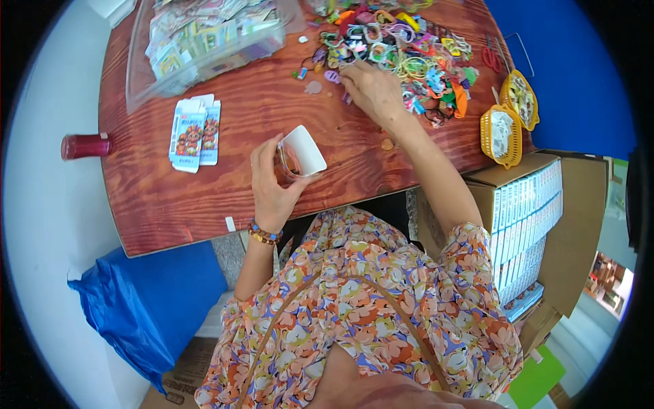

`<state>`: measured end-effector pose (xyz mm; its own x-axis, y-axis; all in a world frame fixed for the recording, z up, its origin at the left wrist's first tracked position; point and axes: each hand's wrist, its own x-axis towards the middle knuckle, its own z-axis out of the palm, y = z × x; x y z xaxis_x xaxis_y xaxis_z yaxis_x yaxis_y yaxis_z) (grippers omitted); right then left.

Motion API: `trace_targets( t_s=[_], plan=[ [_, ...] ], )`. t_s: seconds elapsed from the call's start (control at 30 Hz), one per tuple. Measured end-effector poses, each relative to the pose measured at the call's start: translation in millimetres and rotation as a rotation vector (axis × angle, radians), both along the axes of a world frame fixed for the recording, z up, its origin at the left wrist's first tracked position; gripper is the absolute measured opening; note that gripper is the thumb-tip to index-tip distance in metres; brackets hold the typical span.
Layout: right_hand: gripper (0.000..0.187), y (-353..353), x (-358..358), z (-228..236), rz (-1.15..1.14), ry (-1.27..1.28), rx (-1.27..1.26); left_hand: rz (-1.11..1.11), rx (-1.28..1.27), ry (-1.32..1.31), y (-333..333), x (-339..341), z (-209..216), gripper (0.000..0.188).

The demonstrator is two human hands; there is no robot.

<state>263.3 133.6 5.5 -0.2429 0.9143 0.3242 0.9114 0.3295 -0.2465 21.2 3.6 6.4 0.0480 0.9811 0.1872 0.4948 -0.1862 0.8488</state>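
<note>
My left hand [272,184] is wrapped round a small open box [310,151], its white flap standing up and its mouth facing me. Something dark and reddish shows inside, too small to name. My right hand [373,92] reaches to the near left edge of a heap of small colourful trinkets [415,68], hair ties and rings among them. Its fingers are bent together, and what they pinch, if anything, is hidden. Beside those fingertips lies a purple tag-like piece [332,76]. Left of the box rest flat printed cartons [187,140] with cartoon figures.
A clear plastic bin [139,82] full of small packets stands at the back left. A dark red jar [86,146] lies at the left edge. Two yellow baskets [485,140] and red scissors [490,58] sit at the right, above a cardboard carton [521,167] of packed boxes.
</note>
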Motion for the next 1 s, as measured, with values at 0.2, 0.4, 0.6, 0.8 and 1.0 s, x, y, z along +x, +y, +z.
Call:
trace_targets(
  t_s=[0.2, 0.4, 0.6, 0.8, 1.0],
  plan=[
    [0.015, -8.0, 44.3, 9.6, -0.149, 0.208, -0.011, -0.072, -0.073, -0.006, -1.3, 6.0, 5.4, 0.082],
    [0.028, 21.8, 136.4, 41.3, -0.457, 0.457, 0.081, -0.081, -0.085, -0.011, -2.9, 5.2, -4.4, 0.082],
    [0.025, 13.4, 265.3, 92.1, -0.432, 0.282, 0.123, -0.005, -0.184, -0.199, 0.2, -0.4, -10.9, 0.079],
    [0.019, -67.9, 305.4, 93.7, -0.592, 0.064, -0.731, -0.055, -0.152, -0.173, 0.1, -0.7, -15.6, 0.076],
    [0.027, -95.5, 288.8, 64.4, -0.578, -0.24, -0.651, -0.189, -0.171, -0.09, 3.5, 22.2, -3.2, 0.08]
  ],
)
